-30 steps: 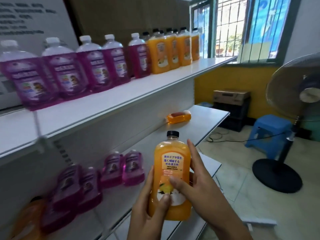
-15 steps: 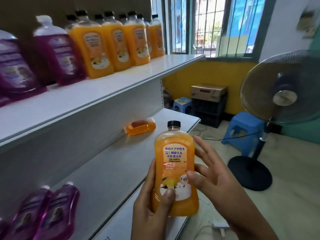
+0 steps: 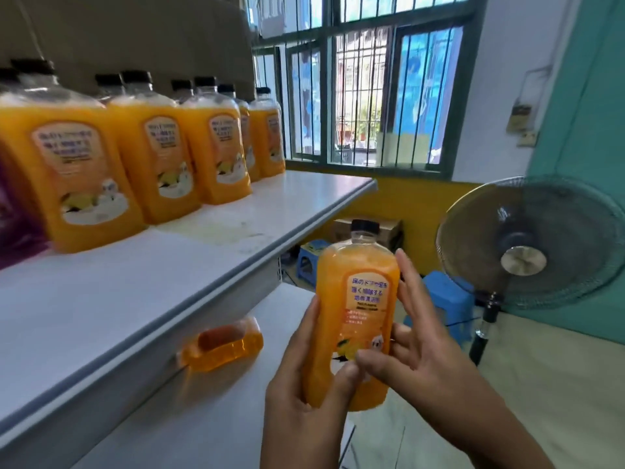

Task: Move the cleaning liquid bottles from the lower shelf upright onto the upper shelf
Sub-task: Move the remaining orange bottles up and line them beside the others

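I hold an orange cleaning liquid bottle (image 3: 355,299) with a black cap upright in front of the shelves, level with the gap between them. My left hand (image 3: 304,384) grips its lower left side, thumb across the label. My right hand (image 3: 422,340) holds the right side, with its fingers spread along the bottle and its thumb on the label. Another orange bottle (image 3: 223,343) lies on its side on the lower shelf (image 3: 203,418). Several orange bottles (image 3: 209,143) stand upright in a row on the upper shelf (image 3: 135,292).
A purple bottle (image 3: 13,211) shows at the far left of the upper shelf. A standing fan (image 3: 527,252) is on the right, with blue stools (image 3: 446,299) and a cardboard box (image 3: 389,228) on the floor under the barred window (image 3: 365,96).
The held bottle has risen toward the upper shelf edge while the view swung right. The purple bottles on the lower shelf have left the frame.
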Motion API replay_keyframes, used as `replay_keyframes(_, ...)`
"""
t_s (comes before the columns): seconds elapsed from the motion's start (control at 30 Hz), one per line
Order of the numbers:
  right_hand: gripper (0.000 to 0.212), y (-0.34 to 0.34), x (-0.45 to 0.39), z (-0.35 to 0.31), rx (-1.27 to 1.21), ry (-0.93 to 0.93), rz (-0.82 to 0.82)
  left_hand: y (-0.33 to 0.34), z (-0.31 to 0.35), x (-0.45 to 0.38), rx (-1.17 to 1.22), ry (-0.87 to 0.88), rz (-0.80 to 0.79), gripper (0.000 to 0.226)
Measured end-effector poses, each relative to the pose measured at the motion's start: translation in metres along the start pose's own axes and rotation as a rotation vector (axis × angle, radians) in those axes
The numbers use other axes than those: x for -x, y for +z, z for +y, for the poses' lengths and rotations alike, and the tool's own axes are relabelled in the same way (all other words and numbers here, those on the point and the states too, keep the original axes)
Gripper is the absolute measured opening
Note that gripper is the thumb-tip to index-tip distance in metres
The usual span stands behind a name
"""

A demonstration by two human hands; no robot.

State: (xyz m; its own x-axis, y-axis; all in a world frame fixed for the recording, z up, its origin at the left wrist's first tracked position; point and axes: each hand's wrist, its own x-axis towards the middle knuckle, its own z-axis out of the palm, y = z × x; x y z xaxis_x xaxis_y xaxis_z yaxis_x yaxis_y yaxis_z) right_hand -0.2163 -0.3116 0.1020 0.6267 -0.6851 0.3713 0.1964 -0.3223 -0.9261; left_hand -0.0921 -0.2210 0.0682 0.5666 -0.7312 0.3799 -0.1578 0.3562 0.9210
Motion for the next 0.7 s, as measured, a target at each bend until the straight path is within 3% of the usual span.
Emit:
replay_keyframes(0.4,0.105,-0.058,-0.144,-0.058,0.120,-0.261,-0.117,0.039,0.048,-0.118,-0.332,0.434,0.068,0.075)
replay_keyframes(0.53,0.106,-0.076,-0.191,-0.068,0.190,-0.380,-0.200,0.045,0.069,-0.147,-0.521,0.464,0.068,0.080)
replay_keyframes(0.7,0.104,-0.087,-0.233,-0.058,0.150,-0.464,-0.293,0.061,0.071,-0.178,-0.772,0.367,0.103,0.093)
